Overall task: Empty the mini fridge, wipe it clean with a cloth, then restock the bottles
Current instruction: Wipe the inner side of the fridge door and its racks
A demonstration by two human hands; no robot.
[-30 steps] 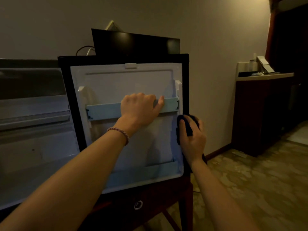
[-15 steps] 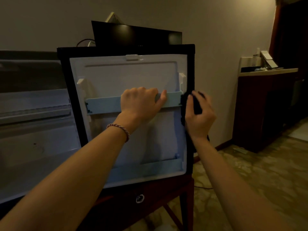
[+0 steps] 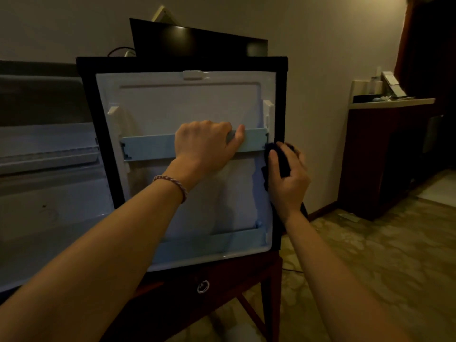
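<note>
Centrally, open fridge door (image 3: 187, 104) facing the viewer, shelf rail (image 3: 148, 146) running horizontally. Left hand (image 3: 204, 144) curled over rail; right hand (image 3: 288, 178) clutching dark cloth (image 3: 281, 159) against door's right edge, floor (image 3: 370, 255) beyond.

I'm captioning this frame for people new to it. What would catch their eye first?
The open fridge door, its pale inner liner facing the camera at centre. The left hand grips the upper door rail, while the right hand holds a dark cloth against the door's right edge.
</note>
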